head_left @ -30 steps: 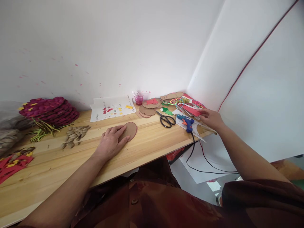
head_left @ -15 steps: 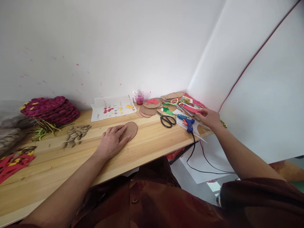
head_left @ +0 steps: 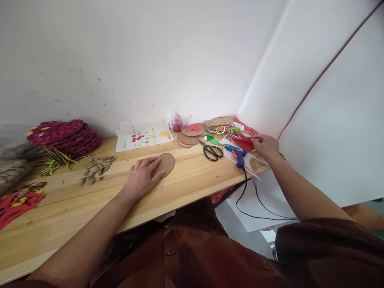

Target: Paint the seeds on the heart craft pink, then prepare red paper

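Note:
My left hand [head_left: 143, 176] lies flat on a brown cardboard disc [head_left: 167, 165] with a reddish edge, its thumb apart from the fingers. The hand covers the disc's left part. At the table's right end, my right hand [head_left: 265, 146] pinches the edge of a piece of red paper [head_left: 245, 143], whose near corner hangs bent. Just left of and below that paper lies a blue glue gun [head_left: 237, 154] with an orange trigger. Black-handled scissors [head_left: 212, 152] rest between the disc and the glue gun.
Stacked cardboard discs [head_left: 187, 139], a pink-stained cup [head_left: 177, 125] and white paper [head_left: 129, 140] with small stars stand along the wall. To the left are shells or nuts [head_left: 97, 169], purple decorated discs [head_left: 75, 140] and red strips [head_left: 18, 206]. A black cord [head_left: 240, 200] hangs off the edge.
The red paper in my right hand has bent downward, showing more of its surface, and the hand has shifted slightly right. My left hand stays on the disc.

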Demonstrator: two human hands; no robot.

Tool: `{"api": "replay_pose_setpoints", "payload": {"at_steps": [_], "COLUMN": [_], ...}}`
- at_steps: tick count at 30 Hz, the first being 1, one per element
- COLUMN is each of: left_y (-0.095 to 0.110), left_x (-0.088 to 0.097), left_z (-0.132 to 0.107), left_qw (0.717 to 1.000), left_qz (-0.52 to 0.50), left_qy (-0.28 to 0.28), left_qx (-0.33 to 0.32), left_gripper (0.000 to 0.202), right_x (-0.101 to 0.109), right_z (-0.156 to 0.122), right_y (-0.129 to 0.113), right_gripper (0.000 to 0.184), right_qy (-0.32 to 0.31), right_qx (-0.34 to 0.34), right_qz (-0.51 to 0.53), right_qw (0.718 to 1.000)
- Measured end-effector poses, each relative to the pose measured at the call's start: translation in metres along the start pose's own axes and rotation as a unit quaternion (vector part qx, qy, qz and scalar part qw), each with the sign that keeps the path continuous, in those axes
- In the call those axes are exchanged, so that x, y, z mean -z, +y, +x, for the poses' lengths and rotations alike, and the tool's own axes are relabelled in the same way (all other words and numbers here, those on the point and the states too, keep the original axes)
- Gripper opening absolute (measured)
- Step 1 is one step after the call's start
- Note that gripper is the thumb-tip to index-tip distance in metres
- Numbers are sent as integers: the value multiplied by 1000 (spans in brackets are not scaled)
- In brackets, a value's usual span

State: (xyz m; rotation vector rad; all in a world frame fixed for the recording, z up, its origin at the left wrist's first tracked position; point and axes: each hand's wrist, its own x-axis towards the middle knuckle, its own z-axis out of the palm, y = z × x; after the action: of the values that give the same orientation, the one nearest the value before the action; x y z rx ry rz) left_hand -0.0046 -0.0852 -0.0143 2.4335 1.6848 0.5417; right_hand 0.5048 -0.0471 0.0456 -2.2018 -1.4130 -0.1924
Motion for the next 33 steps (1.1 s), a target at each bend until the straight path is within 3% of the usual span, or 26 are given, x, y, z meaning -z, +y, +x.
{"api": "replay_pose_setpoints", "payload": {"at_steps": [8,18,24,33], "left_y": [2,3,5,3], "left_x": [2,2,5,2], "left_z": [-1,-1,-1,-1], "left_qw": [1000,1000,1000,1000], "left_qz": [5,-4,-16,-22], "left_qy": [-6,-4,-10,3], "left_qx": [6,11,20,12], "left_gripper": [65,63,64,62], "right_x": [-15,-18,-13,-27], "right_z": [-5,-1,16,36], "right_y": [-1,0,-17,-49], "right_gripper": [34,34,22,36], "right_qy": [20,-36,-115,-184], "right_qx": [2,134,154,125], "right_qz": [65,136,9,-177], "right_qw": [998,981,981,959]}}
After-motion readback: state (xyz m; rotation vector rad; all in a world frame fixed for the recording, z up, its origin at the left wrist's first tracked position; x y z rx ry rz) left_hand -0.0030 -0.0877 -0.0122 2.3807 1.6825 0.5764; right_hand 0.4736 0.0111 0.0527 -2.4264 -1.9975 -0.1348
